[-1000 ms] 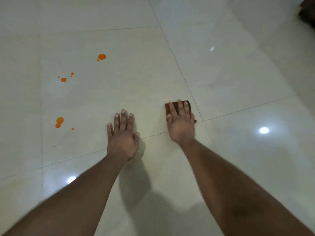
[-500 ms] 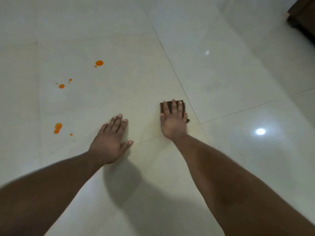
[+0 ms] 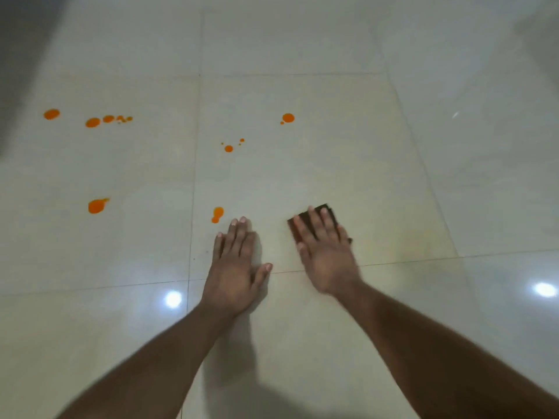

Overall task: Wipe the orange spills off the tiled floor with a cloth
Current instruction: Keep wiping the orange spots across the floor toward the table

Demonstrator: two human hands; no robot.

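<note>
The right hand lies flat with fingers spread on a dark folded cloth, pressing it to the tiled floor rather than gripping it; only the cloth's far corner and edges show past the fingers. The left hand is open and empty, palm down just left of the cloth, propping the person. Compared with a second ago the view has swung left, so more orange spills are now in sight: the nearest spill sits just beyond the left fingertips, left of the cloth, a larger blot lies farther left, and a row of drops lies far left and well beyond. All the spots look whole and unsmeared, so the wiping seems barely begun, and the cloth likely needs to slide left toward the nearest spill.
</note>
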